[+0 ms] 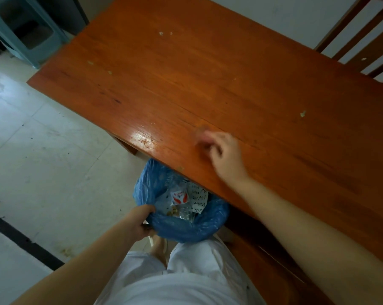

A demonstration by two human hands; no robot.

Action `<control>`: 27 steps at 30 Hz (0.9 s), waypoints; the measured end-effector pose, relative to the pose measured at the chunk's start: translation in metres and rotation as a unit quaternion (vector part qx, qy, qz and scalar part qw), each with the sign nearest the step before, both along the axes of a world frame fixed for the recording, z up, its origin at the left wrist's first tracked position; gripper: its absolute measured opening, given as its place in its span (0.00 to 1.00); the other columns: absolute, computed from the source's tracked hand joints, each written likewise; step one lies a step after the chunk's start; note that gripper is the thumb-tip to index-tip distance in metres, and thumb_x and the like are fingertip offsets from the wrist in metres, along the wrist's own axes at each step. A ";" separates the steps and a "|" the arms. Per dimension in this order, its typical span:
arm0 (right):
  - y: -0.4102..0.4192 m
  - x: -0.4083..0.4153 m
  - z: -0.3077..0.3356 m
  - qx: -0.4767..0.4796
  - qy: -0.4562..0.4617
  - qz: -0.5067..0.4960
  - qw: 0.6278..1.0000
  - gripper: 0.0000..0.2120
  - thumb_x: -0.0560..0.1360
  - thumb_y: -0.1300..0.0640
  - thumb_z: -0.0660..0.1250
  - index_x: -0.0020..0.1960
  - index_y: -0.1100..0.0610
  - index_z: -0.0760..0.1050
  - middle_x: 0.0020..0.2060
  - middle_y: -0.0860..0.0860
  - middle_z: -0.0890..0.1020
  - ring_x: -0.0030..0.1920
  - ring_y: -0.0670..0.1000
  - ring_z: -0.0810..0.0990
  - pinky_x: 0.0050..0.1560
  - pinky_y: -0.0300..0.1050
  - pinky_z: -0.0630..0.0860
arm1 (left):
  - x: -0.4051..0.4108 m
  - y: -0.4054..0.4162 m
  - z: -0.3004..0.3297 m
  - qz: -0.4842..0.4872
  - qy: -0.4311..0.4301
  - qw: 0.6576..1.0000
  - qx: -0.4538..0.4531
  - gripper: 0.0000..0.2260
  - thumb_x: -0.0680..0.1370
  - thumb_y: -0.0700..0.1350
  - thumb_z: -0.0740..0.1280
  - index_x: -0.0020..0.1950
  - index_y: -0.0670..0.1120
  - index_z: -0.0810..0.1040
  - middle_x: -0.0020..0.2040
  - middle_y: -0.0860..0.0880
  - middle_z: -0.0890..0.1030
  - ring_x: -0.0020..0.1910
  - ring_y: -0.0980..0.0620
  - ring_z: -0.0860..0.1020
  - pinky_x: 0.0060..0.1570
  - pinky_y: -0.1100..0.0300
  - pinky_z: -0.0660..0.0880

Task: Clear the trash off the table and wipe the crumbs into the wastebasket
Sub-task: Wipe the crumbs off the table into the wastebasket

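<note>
Below us, our left hand (142, 223) grips the near left rim of the wastebasket lined with a crinkled blue plastic bag (186, 230), fingers closed over the bag's edge, and holds it against the near edge of the reddish-brown wooden table (208, 73). The basket's far side is tucked under the tabletop. Inside the bag we see a small clear wrapper with a red and white label (179, 197), a white sheet of paper marked with black squiggles (198, 199) and a scatter of tan crumbs (175, 211).

Our right hand (223, 155) lies over the tabletop near its front edge, just right of the basket, fingers curled loosely inward and blurred; we cannot tell whether they hold anything. A glossy patch of reflected light lies on the wood to the left of that hand.

Pale crumbs remain on the table: a pair at the far middle (161, 33), two near the far left edge (90, 62), one on the right side (303, 114) and one at the near edge above the basket (181, 168).

Our white trousers (186, 271) fill the near foreground. A teal plastic stool (25, 29) stands on the pale tiled floor (43, 150) at the far left, and a brown wooden chair back (366, 36) shows at the far right.
</note>
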State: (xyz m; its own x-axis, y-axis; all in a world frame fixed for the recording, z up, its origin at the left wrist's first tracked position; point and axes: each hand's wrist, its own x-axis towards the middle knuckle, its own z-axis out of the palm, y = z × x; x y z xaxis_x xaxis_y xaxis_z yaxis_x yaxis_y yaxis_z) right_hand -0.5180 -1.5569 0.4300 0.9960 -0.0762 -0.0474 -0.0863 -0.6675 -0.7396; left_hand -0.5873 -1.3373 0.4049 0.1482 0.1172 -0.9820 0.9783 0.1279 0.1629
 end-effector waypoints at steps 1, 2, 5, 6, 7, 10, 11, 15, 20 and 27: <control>-0.023 0.012 0.001 -0.018 0.006 -0.062 0.998 0.20 0.76 0.65 0.58 0.66 0.51 0.70 0.64 0.52 0.72 0.66 0.52 0.66 0.68 0.48 0.60 | 0.000 0.000 -0.001 0.000 0.000 1.000 0.000 0.12 0.76 0.33 0.59 0.58 0.40 0.65 0.42 0.41 0.72 0.38 0.45 0.74 0.22 0.56 0.77; -0.048 0.021 0.000 -0.040 0.021 -0.117 0.992 0.20 0.77 0.64 0.58 0.67 0.51 0.69 0.65 0.53 0.71 0.66 0.53 0.65 0.69 0.48 0.61 | 0.000 -0.001 -0.001 0.000 0.001 1.000 -0.001 0.13 0.76 0.33 0.59 0.59 0.40 0.65 0.43 0.41 0.72 0.38 0.45 0.74 0.24 0.55 0.78; -0.095 0.025 -0.011 -0.097 0.092 -0.205 0.970 0.19 0.78 0.61 0.57 0.67 0.51 0.69 0.66 0.56 0.70 0.67 0.56 0.65 0.67 0.49 0.63 | 0.001 -0.001 -0.004 0.002 0.002 1.000 0.000 0.15 0.75 0.33 0.60 0.61 0.40 0.65 0.44 0.41 0.72 0.40 0.45 0.74 0.25 0.54 0.79; -0.096 0.020 -0.016 -0.115 0.104 -0.201 0.967 0.19 0.78 0.61 0.57 0.67 0.51 0.69 0.66 0.57 0.70 0.67 0.57 0.65 0.66 0.49 0.63 | 0.000 -0.001 -0.003 0.002 0.003 1.000 0.000 0.15 0.75 0.33 0.60 0.61 0.40 0.65 0.45 0.41 0.72 0.40 0.45 0.74 0.24 0.54 0.78; -0.090 0.013 -0.019 -0.128 0.104 -0.182 0.969 0.19 0.78 0.61 0.58 0.67 0.51 0.69 0.65 0.57 0.70 0.67 0.57 0.65 0.66 0.49 0.63 | 0.000 -0.001 -0.003 0.000 0.003 1.000 -0.001 0.15 0.75 0.33 0.60 0.61 0.40 0.65 0.45 0.41 0.72 0.40 0.45 0.74 0.25 0.54 0.79; -0.045 -0.010 -0.021 -0.133 0.073 -0.066 0.986 0.19 0.76 0.62 0.59 0.66 0.52 0.70 0.64 0.55 0.71 0.66 0.55 0.65 0.67 0.49 0.61 | 0.001 -0.001 -0.002 0.002 -0.002 1.000 -0.002 0.15 0.75 0.33 0.60 0.62 0.40 0.65 0.45 0.41 0.72 0.40 0.44 0.74 0.29 0.53 0.79; -0.027 -0.019 -0.020 -0.126 0.066 -0.021 0.990 0.19 0.76 0.63 0.60 0.66 0.52 0.70 0.63 0.54 0.72 0.65 0.55 0.66 0.67 0.49 0.61 | 0.001 0.000 -0.003 0.004 -0.003 1.000 -0.003 0.15 0.75 0.33 0.60 0.61 0.40 0.65 0.45 0.41 0.72 0.40 0.44 0.74 0.31 0.51 0.79; 0.030 -0.050 -0.017 -0.073 0.069 0.148 0.984 0.20 0.76 0.63 0.59 0.66 0.50 0.71 0.62 0.51 0.73 0.63 0.51 0.66 0.67 0.51 0.64 | 0.002 0.003 -0.001 0.015 -0.005 1.000 -0.001 0.14 0.75 0.33 0.60 0.61 0.40 0.64 0.45 0.42 0.72 0.40 0.44 0.74 0.31 0.52 0.79; 0.025 -0.020 -0.003 0.060 0.070 0.128 0.988 0.20 0.76 0.65 0.58 0.64 0.50 0.72 0.62 0.48 0.74 0.63 0.47 0.67 0.67 0.45 0.64 | 0.004 0.011 0.003 0.036 -0.015 0.999 0.007 0.15 0.75 0.32 0.60 0.60 0.40 0.65 0.45 0.41 0.73 0.41 0.43 0.75 0.37 0.48 0.78; -0.063 0.019 -0.021 -0.144 0.070 -0.112 0.981 0.19 0.77 0.62 0.58 0.67 0.53 0.69 0.65 0.57 0.71 0.65 0.57 0.66 0.66 0.51 0.64 | 0.007 0.020 0.005 0.071 -0.022 0.997 0.026 0.17 0.75 0.32 0.60 0.62 0.42 0.65 0.48 0.41 0.73 0.43 0.43 0.75 0.48 0.49 0.75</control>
State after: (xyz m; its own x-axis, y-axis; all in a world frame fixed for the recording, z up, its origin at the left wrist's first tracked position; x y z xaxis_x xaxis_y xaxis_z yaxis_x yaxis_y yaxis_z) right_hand -0.4993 -1.6200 0.4087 0.9380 -0.3224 -0.1272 -0.3418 -0.7996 -0.4937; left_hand -0.5804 -1.3173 0.4099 0.1689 0.1914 -0.9669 0.9429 0.2545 0.2151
